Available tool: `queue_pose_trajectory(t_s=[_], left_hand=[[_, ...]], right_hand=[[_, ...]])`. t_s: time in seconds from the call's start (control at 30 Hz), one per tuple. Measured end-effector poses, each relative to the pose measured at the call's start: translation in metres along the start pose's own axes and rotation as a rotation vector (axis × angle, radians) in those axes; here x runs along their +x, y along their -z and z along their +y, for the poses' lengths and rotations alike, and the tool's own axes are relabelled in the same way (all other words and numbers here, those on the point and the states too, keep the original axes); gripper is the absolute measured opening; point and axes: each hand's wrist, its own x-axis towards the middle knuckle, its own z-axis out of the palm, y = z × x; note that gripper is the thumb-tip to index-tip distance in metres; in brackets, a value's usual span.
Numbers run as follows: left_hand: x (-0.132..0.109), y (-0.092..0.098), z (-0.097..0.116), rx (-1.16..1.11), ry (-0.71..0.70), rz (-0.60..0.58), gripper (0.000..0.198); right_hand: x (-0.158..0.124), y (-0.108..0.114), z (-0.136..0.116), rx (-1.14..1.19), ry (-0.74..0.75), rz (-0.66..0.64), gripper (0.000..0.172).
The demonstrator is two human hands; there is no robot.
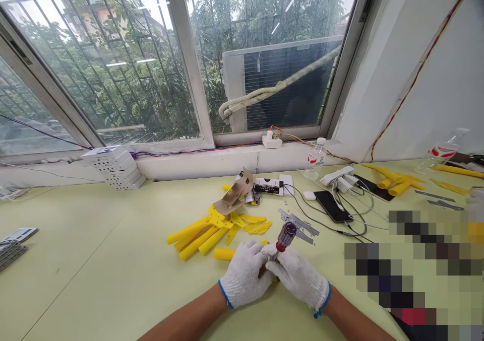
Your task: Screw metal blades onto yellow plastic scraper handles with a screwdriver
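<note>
White knitted gloves with blue cuffs cover both hands, which meet close above the table. My right hand (300, 275) pinches a screwdriver (286, 236) near the base of its clear and red handle; the handle points up and the tip is hidden. My left hand (246, 273) is curled over a yellow plastic tube part (224, 254), whose end sticks out to the left; the rest is covered by the fingers. Beyond the hands lie several yellow tube parts (200, 235) and flat yellow blades (260, 226). Thin metal strips (302, 225) lie just behind the screwdriver.
An opened cardboard box (236, 192) rests against the yellow parts. Phone (333, 206), cables and a power strip (336, 175) lie at right, near a water bottle (315, 159). Stacked white boxes (117, 167) stand by the window. More yellow parts (397, 180) lie far right; a blurred area covers the near right.
</note>
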Motion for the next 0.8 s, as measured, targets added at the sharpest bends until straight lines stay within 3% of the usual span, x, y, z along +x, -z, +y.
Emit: queue_pose_trajectory(t_s=[0.37,0.67,0.8], left_hand=[[0.0017,-0.0059,-0.0066,-0.012,0.059,-0.061,0.018],[0.0024,0.0030,-0.0003,-0.072,-0.010,-0.016,0.020],[0.0015,0.0005,-0.0039,-0.080,-0.012,-0.011,0.011]], right_hand=[[0.0003,-0.0016,0.0000,0.006,0.011,-0.046,0.040],[0.0019,0.0002,-0.0011,0.017,0.008,-0.058,0.038],[0.0030,0.0017,-0.0027,0.026,0.012,-0.063,0.038]])
